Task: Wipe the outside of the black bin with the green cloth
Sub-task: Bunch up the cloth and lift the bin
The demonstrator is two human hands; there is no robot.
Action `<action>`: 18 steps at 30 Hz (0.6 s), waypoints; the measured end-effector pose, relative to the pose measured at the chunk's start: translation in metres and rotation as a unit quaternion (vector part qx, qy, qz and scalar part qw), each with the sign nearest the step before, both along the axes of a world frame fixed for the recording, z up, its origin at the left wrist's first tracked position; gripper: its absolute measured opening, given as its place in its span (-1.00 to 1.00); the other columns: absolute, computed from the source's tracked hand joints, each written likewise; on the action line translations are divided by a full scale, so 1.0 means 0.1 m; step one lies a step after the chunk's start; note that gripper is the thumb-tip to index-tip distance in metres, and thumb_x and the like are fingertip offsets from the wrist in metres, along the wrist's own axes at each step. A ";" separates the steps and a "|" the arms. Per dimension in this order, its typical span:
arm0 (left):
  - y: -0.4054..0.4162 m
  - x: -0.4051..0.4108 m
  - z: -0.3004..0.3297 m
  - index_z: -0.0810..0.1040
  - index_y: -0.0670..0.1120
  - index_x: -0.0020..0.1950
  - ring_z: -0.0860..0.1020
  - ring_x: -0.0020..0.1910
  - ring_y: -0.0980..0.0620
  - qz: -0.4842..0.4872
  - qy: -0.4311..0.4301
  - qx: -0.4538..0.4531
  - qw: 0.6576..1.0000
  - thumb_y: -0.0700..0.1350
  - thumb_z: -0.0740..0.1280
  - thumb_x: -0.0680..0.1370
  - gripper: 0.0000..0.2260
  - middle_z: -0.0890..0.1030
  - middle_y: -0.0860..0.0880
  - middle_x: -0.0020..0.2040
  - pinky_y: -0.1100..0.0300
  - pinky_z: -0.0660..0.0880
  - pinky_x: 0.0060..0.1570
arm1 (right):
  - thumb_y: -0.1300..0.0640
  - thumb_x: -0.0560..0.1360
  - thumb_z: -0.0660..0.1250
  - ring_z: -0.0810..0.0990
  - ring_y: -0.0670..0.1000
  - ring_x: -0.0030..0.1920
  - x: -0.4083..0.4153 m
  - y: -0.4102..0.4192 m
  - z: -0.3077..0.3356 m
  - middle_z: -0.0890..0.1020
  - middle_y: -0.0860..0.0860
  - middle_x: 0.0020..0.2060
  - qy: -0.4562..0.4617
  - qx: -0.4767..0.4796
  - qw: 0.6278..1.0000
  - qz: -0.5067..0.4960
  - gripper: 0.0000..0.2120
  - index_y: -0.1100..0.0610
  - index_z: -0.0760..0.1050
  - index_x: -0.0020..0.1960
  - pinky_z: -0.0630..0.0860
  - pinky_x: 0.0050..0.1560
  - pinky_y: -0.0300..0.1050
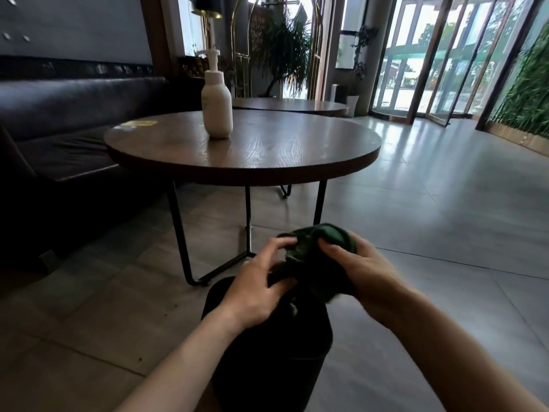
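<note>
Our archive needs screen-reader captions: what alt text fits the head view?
Seen from above, a person's left hand and right hand both grip a bunched green cloth over a black bin on a tiled floor. Beyond stands a round wooden table with a white pump bottle, beside a dark sofa.

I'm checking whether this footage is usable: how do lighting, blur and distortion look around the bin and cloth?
Head view: strong backlight from the glass doors leaves the black bin nearly detail-free; the green cloth is dim and slightly motion-blurred between both hands; wide-angle distortion bends the frame edges; glare streaks the round table.
</note>
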State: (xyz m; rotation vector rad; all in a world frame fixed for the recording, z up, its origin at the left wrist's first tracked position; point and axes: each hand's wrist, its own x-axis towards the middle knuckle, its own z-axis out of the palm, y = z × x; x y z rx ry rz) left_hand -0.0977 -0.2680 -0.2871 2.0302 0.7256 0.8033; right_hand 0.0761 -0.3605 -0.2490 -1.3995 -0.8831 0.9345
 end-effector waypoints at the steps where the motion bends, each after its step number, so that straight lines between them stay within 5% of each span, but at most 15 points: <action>1: 0.05 -0.11 0.04 0.48 0.22 0.31 0.68 0.03 0.15 0.015 0.019 0.015 1.000 -0.20 0.49 0.52 -0.52 0.71 0.06 0.02 -0.01 0.60 0.16 | 0.12 0.63 0.40 0.77 0.00 -0.09 0.08 -0.05 0.02 0.78 0.08 -0.04 -0.039 -0.011 0.999 -0.010 -0.89 0.03 0.65 0.14 0.65 -0.21 -0.18; 6: 0.26 -0.51 0.19 0.54 0.19 0.01 0.66 -0.12 0.19 0.082 0.091 0.082 0.989 -0.18 0.49 0.49 -0.71 0.68 0.16 -0.14 0.04 0.63 -0.01 | 0.14 0.62 0.43 0.77 -0.06 -0.11 0.13 -0.14 -0.06 0.78 -0.05 -0.12 -0.180 -0.089 0.979 0.029 -0.91 -0.04 0.66 0.06 0.66 -0.13 -0.18; 12: 0.41 -0.71 0.25 0.59 0.12 -0.04 0.64 -0.08 0.15 0.082 0.142 0.101 0.981 -0.26 0.44 0.42 -0.72 0.67 0.18 -0.15 0.06 0.60 -0.03 | 0.16 0.53 0.50 0.66 -0.16 -0.18 -0.06 0.01 -0.03 0.69 -0.12 -0.24 -0.359 -0.106 0.927 -0.006 -0.90 -0.01 0.62 -0.02 0.51 -0.18 -0.27; 18: 0.36 -0.89 0.64 0.53 0.17 -0.02 0.60 -0.02 0.18 0.085 0.251 0.095 0.960 -0.19 0.44 0.39 -0.70 0.61 0.27 -0.08 0.22 0.50 -0.03 | 0.11 0.40 0.48 0.64 0.02 -0.06 -0.39 -0.10 0.37 0.64 -0.13 -0.12 -0.444 -0.201 0.873 0.016 -0.76 -0.05 0.53 0.03 0.60 -0.08 0.02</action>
